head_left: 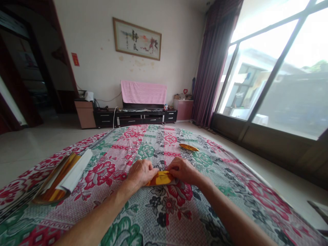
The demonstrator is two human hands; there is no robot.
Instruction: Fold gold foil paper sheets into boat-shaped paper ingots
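Note:
A sheet of shiny gold paper (163, 178), partly folded, lies on the flowered cloth in front of me. My left hand (142, 172) pinches its far left edge between thumb and fingers. At the far right edge my right hand (182, 169) grips the same paper, fingers curled in. The fingertips hide parts of the fold. Just beyond the right hand rests a folded gold paper piece (189, 147), boat-like with pointed ends. Off to the left sits a stack of gold and white paper sheets (60, 179), loosely curled.
The flowered cloth (115, 208) covers the broad surface under my arms. Across the room stands a low black cabinet (143, 119) with a pink cloth (143, 91) draped above it. Large windows (276, 75) and a purple curtain (210, 61) line the right side.

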